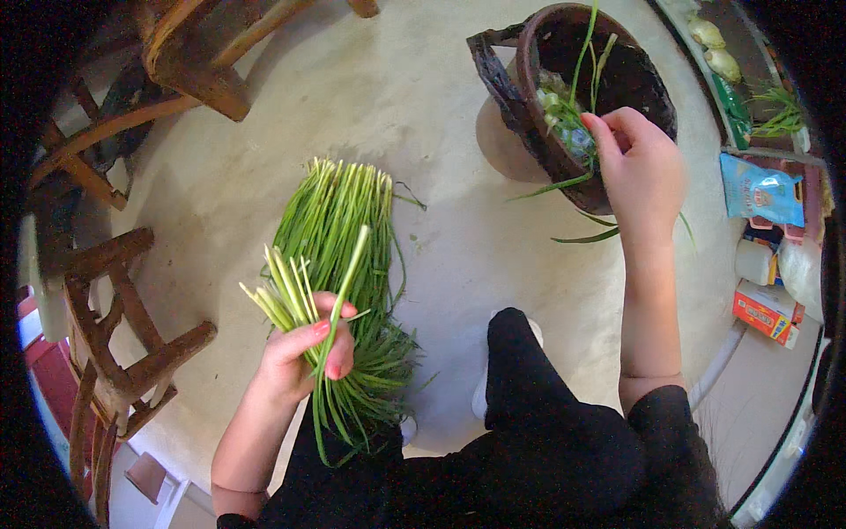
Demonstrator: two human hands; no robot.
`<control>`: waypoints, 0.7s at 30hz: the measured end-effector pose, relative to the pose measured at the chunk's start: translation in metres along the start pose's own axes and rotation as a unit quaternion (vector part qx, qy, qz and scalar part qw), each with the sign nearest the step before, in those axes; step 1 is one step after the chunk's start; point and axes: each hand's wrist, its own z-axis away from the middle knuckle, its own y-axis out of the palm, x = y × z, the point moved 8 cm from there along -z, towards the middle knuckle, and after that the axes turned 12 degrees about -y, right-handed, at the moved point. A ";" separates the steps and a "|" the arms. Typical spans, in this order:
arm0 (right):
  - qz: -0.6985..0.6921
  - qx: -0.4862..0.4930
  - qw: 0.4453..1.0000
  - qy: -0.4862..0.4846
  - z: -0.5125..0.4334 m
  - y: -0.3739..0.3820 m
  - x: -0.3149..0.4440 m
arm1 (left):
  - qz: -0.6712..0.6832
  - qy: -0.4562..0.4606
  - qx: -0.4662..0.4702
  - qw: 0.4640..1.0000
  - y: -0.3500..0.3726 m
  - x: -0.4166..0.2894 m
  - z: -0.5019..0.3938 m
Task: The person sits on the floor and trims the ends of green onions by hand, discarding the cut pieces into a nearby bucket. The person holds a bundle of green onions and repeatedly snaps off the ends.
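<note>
My left hand (307,350) grips a small bunch of garlic chives (284,287), pale cut ends upward and green leaves drooping below. One thicker stalk (347,271) stands apart from the bunch, by the thumb. Beneath this hand, a large pile of garlic chives (337,218) lies on the floor, its cut ends aligned at the far side. Over a dark bucket (525,66) with a black handle, my right hand (641,165) has its fingers pinched on a few loose chive leaves (558,187); the fingertips are partly hidden. Plant scraps and crumpled plastic (578,140) sit inside the bucket.
Wooden chairs (142,311) stand at the left. Along the right are shelves with a blue packet (760,190), a red and white box (767,311) and pale vegetables (720,63). My black-clad legs (529,370) frame the near floor (449,264).
</note>
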 end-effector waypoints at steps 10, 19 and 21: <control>-0.206 -0.079 0.932 -0.288 0.012 0.062 0.115 | 0.058 0.044 0.040 0.997 -0.013 -0.014 0.002; -0.213 0.190 0.929 -0.236 0.031 0.227 0.177 | 0.035 0.049 0.039 0.997 -0.017 -0.017 0.005; -0.159 0.094 0.953 -0.241 0.022 0.225 0.175 | 0.058 0.049 0.039 0.996 -0.018 -0.018 0.007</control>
